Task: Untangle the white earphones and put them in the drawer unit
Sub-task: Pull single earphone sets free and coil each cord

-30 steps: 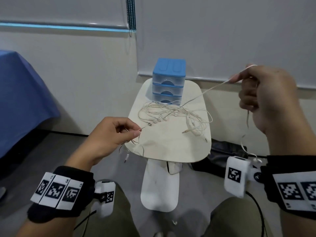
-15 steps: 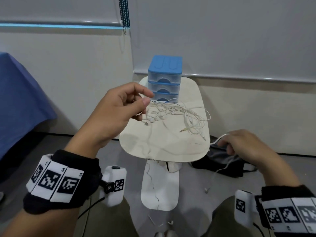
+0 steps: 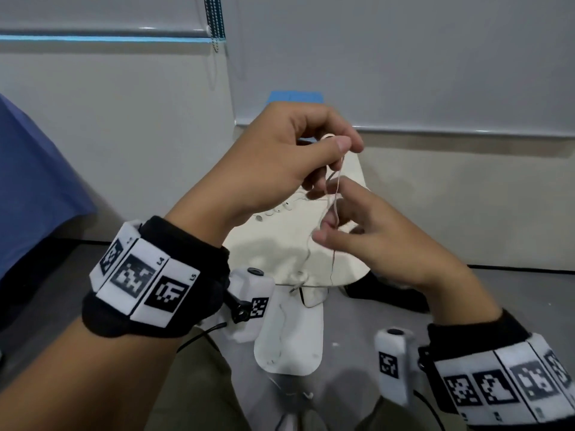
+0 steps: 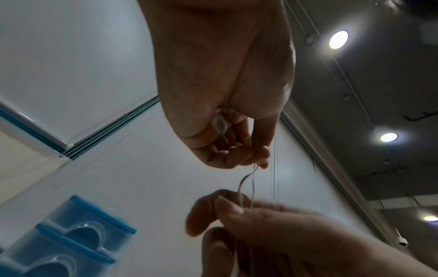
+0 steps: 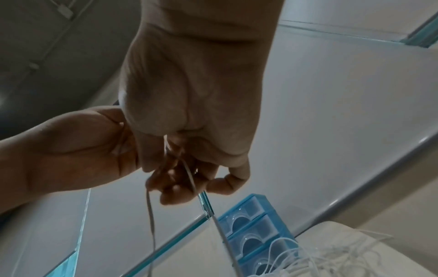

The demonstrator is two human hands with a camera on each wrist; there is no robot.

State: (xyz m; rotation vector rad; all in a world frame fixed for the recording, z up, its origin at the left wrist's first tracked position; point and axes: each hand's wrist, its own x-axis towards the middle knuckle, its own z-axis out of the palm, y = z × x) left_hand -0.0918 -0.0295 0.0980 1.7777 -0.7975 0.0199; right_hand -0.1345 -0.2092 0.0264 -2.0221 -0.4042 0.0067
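My left hand [image 3: 343,150] is raised in front of the blue drawer unit [image 3: 294,96] and hides most of it. Its thumb and forefinger pinch a thin white earphone cable [image 3: 334,188], and an earbud [image 3: 328,136] peeks out above the thumb. In the left wrist view the earbud [image 4: 220,123] is tucked in the curled fingers. Just below, my right hand [image 3: 325,231] pinches the same cable, which hangs down past the table edge. The rest of the earphones lie tangled [image 5: 331,258] on the white table [image 3: 280,253] in front of the drawer unit [image 5: 255,224], whose drawers are closed.
Loose earbuds [image 3: 277,209] lie on the table under my left hand. A blue cloth [image 3: 31,181] hangs at the left. A black bag [image 3: 389,293] is on the floor by the table's right side. A blind chain [image 3: 214,23] hangs on the wall behind.
My left hand has risen and moved right, in front of the drawer unit. My right hand has come up from the table's right edge and taken the cable just under the left.
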